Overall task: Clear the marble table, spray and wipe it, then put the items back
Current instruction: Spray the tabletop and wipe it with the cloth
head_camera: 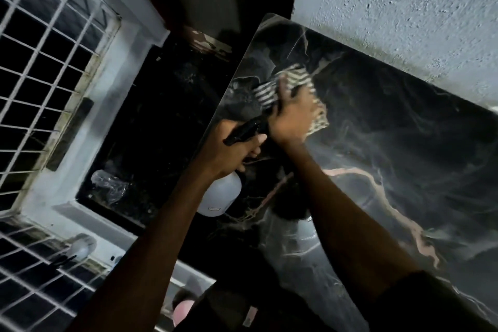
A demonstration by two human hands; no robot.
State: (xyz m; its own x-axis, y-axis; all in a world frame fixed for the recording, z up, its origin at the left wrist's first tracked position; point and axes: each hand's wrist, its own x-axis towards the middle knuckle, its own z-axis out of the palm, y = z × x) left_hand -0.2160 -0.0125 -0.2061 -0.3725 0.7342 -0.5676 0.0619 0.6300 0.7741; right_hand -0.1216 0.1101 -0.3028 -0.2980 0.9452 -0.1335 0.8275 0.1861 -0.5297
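While right hand (289,118) presses striped cloth (289,83) flat on far end of marble surface (404,143), left hand (229,153) grips spray bottle (219,197) at neck, finger by trigger. Cloth soft, limp: palm it. Bottle light, likely slick.

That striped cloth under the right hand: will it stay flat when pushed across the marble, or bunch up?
Probably bunches: the striped cloth already lies crumpled and folded under the right hand, so it looks floppy. The marble table looks glossy, so it should slide easily.
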